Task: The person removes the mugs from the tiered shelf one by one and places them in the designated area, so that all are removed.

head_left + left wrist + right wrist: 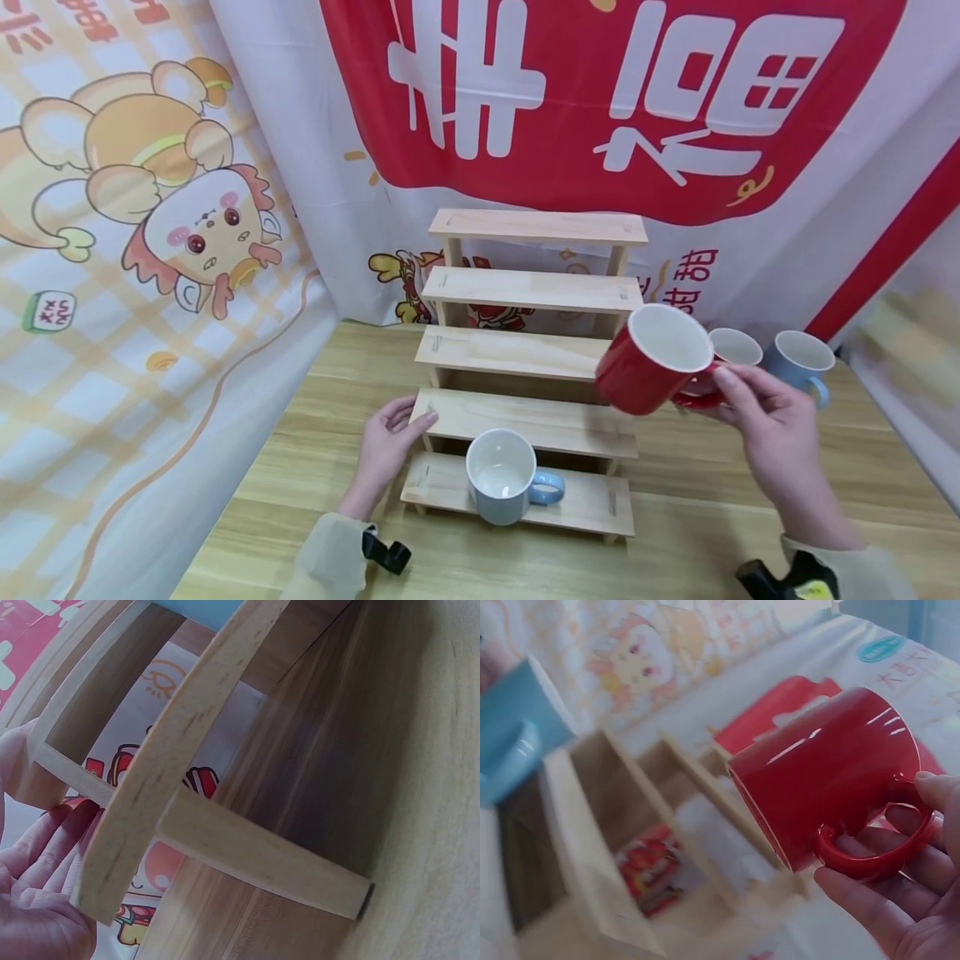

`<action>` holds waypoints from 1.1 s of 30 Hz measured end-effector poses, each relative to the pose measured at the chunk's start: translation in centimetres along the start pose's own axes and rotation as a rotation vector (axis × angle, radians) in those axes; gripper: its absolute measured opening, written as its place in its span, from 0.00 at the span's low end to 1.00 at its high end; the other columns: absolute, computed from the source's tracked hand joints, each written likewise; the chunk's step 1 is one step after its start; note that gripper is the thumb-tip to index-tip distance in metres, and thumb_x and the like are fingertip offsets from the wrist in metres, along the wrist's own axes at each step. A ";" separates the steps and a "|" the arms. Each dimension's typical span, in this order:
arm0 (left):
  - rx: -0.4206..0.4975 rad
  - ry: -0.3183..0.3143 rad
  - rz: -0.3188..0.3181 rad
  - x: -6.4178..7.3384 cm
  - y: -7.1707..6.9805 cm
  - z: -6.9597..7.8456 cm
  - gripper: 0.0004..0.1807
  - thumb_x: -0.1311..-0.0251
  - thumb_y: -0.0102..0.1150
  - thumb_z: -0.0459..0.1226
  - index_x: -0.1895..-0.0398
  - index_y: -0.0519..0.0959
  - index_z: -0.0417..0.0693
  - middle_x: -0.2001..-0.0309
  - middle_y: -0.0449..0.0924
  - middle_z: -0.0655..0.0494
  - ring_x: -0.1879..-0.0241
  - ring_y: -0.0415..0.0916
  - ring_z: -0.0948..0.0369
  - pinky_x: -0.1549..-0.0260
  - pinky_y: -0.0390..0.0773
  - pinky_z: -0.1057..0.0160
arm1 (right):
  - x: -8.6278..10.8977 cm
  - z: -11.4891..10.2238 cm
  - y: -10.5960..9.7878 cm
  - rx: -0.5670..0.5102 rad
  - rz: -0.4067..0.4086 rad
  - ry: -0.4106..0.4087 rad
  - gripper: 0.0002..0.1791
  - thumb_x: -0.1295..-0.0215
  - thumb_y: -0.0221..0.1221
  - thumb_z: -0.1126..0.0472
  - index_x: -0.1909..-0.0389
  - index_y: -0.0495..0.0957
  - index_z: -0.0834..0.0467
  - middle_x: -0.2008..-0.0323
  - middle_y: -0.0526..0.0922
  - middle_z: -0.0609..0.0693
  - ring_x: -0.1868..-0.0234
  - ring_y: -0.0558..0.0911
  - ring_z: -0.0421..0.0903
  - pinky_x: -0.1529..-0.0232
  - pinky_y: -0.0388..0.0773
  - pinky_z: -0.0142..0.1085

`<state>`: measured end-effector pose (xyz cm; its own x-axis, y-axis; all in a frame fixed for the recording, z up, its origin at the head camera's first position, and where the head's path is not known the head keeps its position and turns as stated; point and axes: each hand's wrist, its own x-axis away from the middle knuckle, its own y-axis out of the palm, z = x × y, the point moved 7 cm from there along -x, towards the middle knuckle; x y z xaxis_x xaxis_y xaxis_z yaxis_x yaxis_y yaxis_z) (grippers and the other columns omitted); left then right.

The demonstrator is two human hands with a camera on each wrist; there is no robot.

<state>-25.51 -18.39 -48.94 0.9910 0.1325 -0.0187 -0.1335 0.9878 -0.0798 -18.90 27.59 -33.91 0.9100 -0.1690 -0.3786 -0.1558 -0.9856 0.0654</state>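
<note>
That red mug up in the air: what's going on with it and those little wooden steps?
Someone is holding the red mug by its handle in their right hand, tilted, near the right end of the stepped wooden stand. Their left hand touches the stand's left end, at the second step up. A light blue mug sits on the lowest step, and two more mugs, one blue and one partly hidden, stand to the right.

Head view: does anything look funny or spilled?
Yes: the cartoon animal on the left cloth is upside down, eyes below its mouth. The mug on the bottom step seems to poke past the front edge. No spill shows.
</note>
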 end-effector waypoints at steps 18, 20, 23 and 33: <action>0.000 -0.019 -0.009 -0.2 -0.1 0.1 0.32 0.45 0.78 0.42 0.39 0.78 0.39 0.43 0.81 0.41 0.46 0.80 0.51 0.50 0.81 0.67 | -0.4 0.4 -9.6 0.233 0.317 0.176 0.20 0.28 0.62 0.57 0.41 0.82 0.62 0.56 0.83 0.41 0.62 0.85 0.33 0.67 0.82 0.25; -0.002 -0.018 -0.006 -0.2 -0.1 0.1 0.32 0.45 0.78 0.42 0.39 0.78 0.39 0.43 0.81 0.41 0.46 0.80 0.50 0.50 0.81 0.67 | -0.2 1.5 -9.8 0.125 0.305 0.171 0.16 0.30 0.64 0.60 0.45 0.84 0.62 0.58 0.85 0.42 0.64 0.87 0.35 0.68 0.83 0.28; -0.003 -0.012 -0.003 -0.1 -0.1 0.2 0.31 0.44 0.77 0.39 0.40 0.78 0.38 0.44 0.81 0.41 0.46 0.80 0.50 0.50 0.81 0.67 | 0.2 3.3 -9.6 0.031 0.267 0.176 0.13 0.30 0.64 0.62 0.49 0.86 0.62 0.60 0.88 0.44 0.64 0.88 0.38 0.67 0.84 0.32; -0.001 0.003 0.000 -0.1 0.1 0.0 0.29 0.44 0.77 0.38 0.40 0.79 0.37 0.45 0.82 0.40 0.46 0.81 0.51 0.51 0.82 0.67 | 3.3 10.1 -8.6 0.242 0.251 0.312 0.17 0.28 0.63 0.55 0.48 0.85 0.63 0.65 0.87 0.34 0.65 0.87 0.33 0.68 0.85 0.31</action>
<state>-25.59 -18.35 -48.95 0.9910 0.1321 -0.0221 -0.1334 0.9877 -0.0809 -18.43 35.54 -45.06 0.8989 -0.4307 -0.0806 -0.4375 -0.8923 -0.1114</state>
